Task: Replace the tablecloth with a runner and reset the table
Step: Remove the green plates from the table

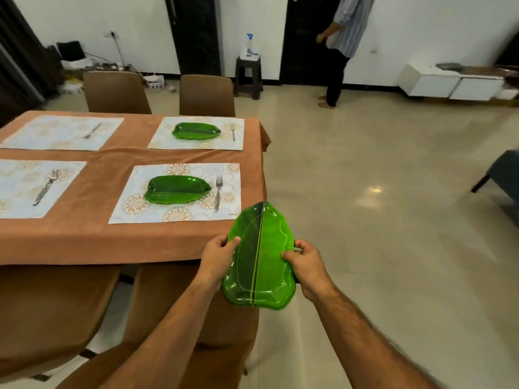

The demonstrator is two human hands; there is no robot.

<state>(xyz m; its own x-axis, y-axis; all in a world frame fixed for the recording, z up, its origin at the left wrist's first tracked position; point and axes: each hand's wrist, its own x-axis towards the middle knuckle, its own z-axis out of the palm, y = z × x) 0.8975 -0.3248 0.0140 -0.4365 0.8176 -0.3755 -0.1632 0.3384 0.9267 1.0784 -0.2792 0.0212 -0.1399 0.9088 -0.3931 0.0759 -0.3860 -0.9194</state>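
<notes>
Both hands hold a green leaf-shaped plate [259, 256] in the air just off the near right corner of the counter [84, 242], the left hand [217, 255] gripping its left rim with the thumb on top and the right hand [304, 261] pinching its right rim the same way. The counter wears a brown tablecloth [118, 155] with four patterned placemats, and the two right-hand mats each carry a matching green plate, the near one [177, 190] beside a fork [218, 192] and the far one [196, 131] beside another fork [233, 131]. The two left mats hold only cutlery, and another person [341, 46] stands by the far wall.
</notes>
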